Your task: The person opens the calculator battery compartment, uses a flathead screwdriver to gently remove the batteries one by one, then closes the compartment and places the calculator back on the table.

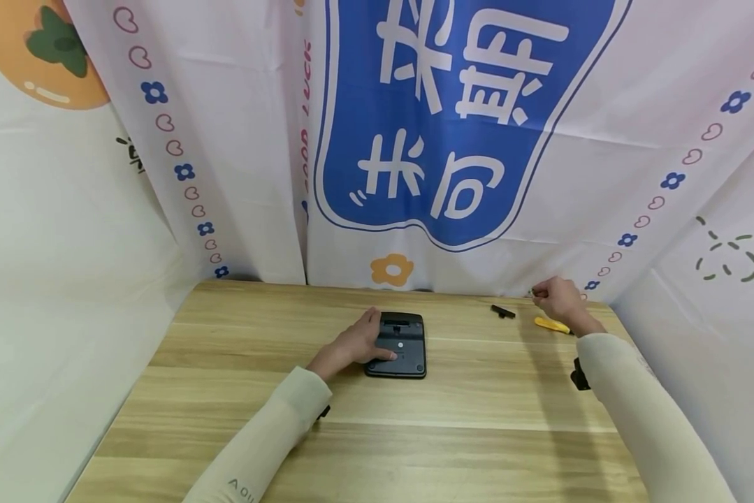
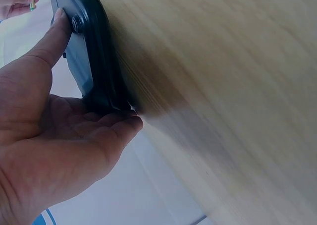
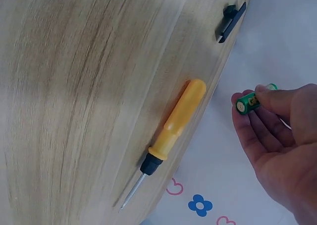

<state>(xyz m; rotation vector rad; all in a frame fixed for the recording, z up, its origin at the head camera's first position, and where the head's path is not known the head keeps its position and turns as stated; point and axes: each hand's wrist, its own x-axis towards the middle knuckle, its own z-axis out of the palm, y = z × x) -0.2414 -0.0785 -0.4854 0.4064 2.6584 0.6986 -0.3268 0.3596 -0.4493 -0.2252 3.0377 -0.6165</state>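
Observation:
A flat black device (image 1: 411, 349), looking like a calculator turned face down, lies mid-table with an open slot (image 1: 395, 323) near its far end. My left hand (image 1: 355, 342) grips its left side; in the left wrist view the thumb presses the back and the fingers curl under the edge of the casing (image 2: 101, 61). Over the table's far right edge, my right hand (image 3: 282, 136) pinches a small green battery (image 3: 247, 103) between thumb and fingers. Nearest to that hand lies a screwdriver (image 3: 178, 118) with a yellow handle.
A small black battery cover (image 1: 502, 311) lies near the back edge, left of the screwdriver. The wooden table (image 1: 465, 433) meets a printed cloth (image 1: 257, 175) behind it, and white cloth hangs on both sides.

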